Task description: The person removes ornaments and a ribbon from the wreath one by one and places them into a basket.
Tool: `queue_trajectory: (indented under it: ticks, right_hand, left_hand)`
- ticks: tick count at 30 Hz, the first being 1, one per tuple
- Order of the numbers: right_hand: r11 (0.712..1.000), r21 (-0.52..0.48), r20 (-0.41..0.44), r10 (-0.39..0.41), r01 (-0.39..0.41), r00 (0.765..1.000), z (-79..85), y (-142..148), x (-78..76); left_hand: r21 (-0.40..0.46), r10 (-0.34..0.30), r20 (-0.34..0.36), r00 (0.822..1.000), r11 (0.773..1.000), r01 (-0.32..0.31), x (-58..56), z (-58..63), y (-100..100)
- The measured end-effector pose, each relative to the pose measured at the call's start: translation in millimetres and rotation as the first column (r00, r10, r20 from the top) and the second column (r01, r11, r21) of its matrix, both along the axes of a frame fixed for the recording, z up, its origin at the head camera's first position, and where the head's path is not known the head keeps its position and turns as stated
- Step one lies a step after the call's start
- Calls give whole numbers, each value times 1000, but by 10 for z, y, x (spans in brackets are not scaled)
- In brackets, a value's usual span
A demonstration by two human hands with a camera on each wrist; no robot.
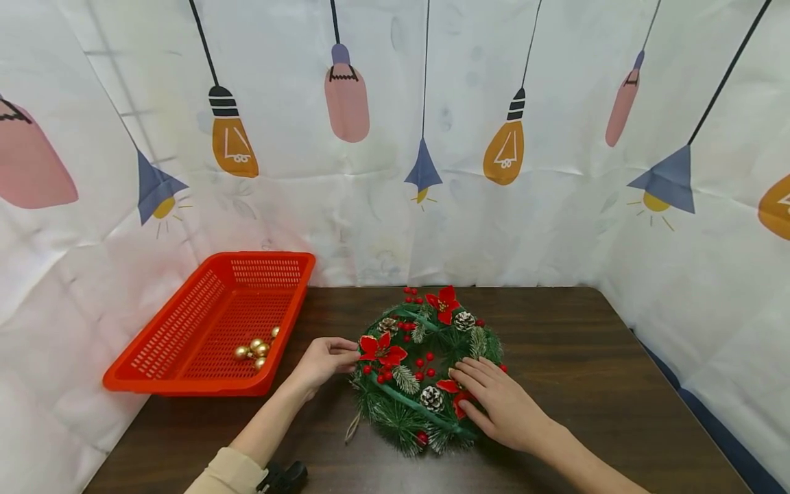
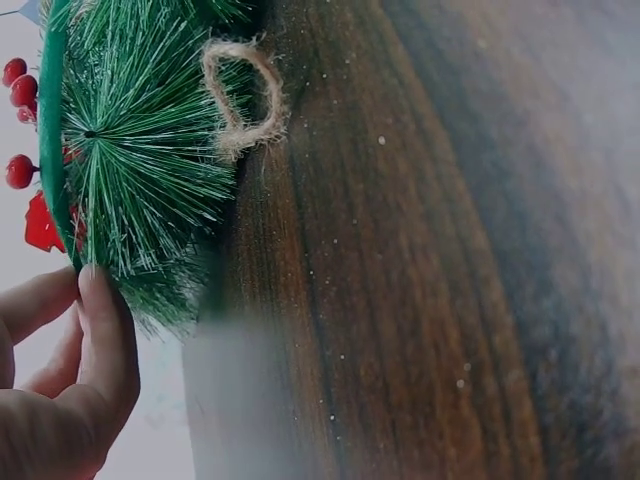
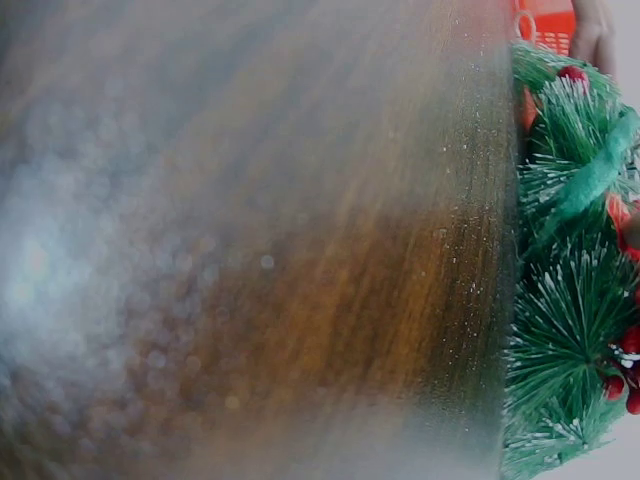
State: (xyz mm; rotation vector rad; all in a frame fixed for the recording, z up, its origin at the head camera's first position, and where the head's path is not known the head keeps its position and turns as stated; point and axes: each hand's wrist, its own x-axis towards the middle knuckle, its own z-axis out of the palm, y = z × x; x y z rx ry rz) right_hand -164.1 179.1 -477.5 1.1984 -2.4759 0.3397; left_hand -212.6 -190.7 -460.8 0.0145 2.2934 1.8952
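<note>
A green Christmas wreath [image 1: 395,415] lies on the table, set with red poinsettias [image 1: 382,350], pinecones [image 1: 431,398] and red berries. A green ribbon [image 1: 416,406] runs round it. At the wreath's left edge my left hand [image 1: 324,367] pinches the ribbon [image 2: 50,130] between thumb and finger. My right hand [image 1: 506,412] rests on the right side, fingers extended over a poinsettia that they partly cover. A twine loop [image 2: 245,95] sticks out from the near left edge. The right wrist view catches only the wreath's frosted needles [image 3: 575,310] and some ribbon.
A red plastic basket [image 1: 293,336] stands at the left of the dark wooden table [image 1: 555,343], holding several gold balls [image 1: 260,348]. A white curtain [image 1: 382,226] with printed lamps hangs behind. Something black [image 1: 286,475] sits by the left sleeve.
</note>
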Motion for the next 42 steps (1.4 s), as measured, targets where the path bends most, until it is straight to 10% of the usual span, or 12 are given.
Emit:
queue_trajectory:
  ticks: [18, 28, 42]
  right_hand:
    - [1000, 0, 5, -6, 6, 1000, -15, 3, 1]
    - [1000, -3, -5, -3, 3, 1000, -21, 13, -8]
    - [1000, -18, -8, 2, -2, 1000, -42, 7, -5]
  left_hand:
    - [176, 88, 44, 995, 980, -95, 20, -6, 25]
    - [393, 118, 173, 978, 902, -178, 41, -26, 66]
    - [426, 179, 103, 978, 881, -206, 177, 52, 8]
